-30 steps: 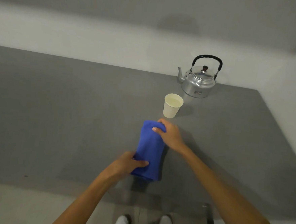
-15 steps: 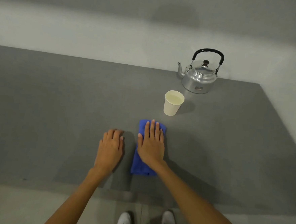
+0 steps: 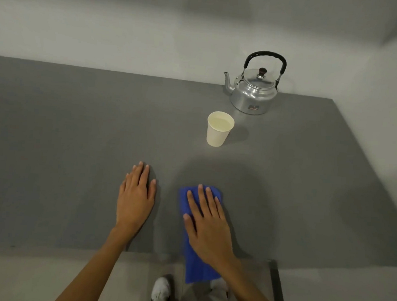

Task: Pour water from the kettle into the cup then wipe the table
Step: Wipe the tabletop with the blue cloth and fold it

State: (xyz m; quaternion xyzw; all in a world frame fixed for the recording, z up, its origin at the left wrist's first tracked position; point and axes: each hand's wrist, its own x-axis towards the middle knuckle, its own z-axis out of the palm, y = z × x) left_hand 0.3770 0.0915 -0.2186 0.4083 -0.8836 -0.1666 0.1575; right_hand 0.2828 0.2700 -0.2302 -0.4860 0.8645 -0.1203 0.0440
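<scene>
Hands: left (image 3: 135,197) flat, right (image 3: 207,224) pressing one cloth (image 3: 202,270).

Your right hand (image 3: 207,224) lies flat on the cloth (image 3: 199,265), whose near end overhangs the table (image 3: 65,129) edge. Your left hand (image 3: 135,197) rests at nine o'clock beside it. The cup (image 3: 219,129) stands at twelve, the kettle (image 3: 254,93) behind at one.
</scene>
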